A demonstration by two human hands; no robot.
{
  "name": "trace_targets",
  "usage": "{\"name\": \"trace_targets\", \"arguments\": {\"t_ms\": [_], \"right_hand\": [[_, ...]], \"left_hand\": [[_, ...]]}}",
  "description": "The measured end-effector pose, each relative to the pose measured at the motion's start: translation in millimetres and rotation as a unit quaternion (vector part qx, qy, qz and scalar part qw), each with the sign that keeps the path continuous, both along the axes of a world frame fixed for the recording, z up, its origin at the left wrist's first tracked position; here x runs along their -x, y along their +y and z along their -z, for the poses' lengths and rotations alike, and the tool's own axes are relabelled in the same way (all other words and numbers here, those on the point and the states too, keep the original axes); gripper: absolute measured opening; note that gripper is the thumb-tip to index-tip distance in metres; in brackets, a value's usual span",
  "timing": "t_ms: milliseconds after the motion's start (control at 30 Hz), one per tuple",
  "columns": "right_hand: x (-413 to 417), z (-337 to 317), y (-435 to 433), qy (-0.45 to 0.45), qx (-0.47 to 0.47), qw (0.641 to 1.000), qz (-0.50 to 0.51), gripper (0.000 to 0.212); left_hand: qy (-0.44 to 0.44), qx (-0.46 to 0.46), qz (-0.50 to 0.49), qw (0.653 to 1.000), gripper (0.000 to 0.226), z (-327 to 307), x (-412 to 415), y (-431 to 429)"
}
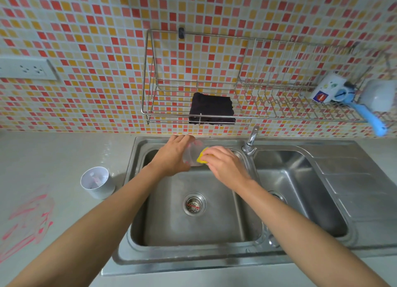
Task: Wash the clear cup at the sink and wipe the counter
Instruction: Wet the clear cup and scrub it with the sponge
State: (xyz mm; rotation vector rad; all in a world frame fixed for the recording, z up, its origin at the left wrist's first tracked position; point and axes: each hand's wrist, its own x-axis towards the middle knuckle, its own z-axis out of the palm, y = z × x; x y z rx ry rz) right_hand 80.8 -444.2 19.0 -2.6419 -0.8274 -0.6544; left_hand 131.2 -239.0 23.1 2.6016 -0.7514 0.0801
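Over the far part of the left sink basin (193,226), my left hand (174,153) grips the clear cup (194,152), which lies tilted on its side with its mouth turned right. My right hand (225,164) holds a yellow sponge (202,156) and presses it against the cup's open end. Much of the cup is hidden behind my left fingers. The grey counter (53,153) stretches left of the sink, with red smears (28,220) on it at the near left.
A white cup (97,184) with small items inside stands on the counter by the sink's left edge. The tap (251,139) rises between the two basins. A wall rack (257,97) holds a black cloth (211,108), mugs (329,89) and a blue brush (369,117).
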Motion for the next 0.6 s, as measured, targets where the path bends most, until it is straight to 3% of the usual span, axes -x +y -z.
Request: {"name": "trace_targets", "arguments": {"t_ms": [267,400,500,600], "right_hand": [[-2,-7,-1,-0.053,0.015,0.998,-0.009,0.025],[-2,-5,3,-0.054,0.030,0.998,-0.029,0.027],[-1,-9,13,0.028,-0.088,0.996,-0.006,0.028],[6,-19,24,0.193,-0.246,0.949,0.027,0.026]], "left_hand": [[0.062,0.143,-0.015,0.988,0.093,-3,11,0],[0.047,0.167,-0.026,0.984,0.084,-1,12,0],[0.027,0.174,-0.018,0.984,0.082,-5,7,4],[0.000,0.122,-0.036,0.992,0.079,-10,1,8]]}}
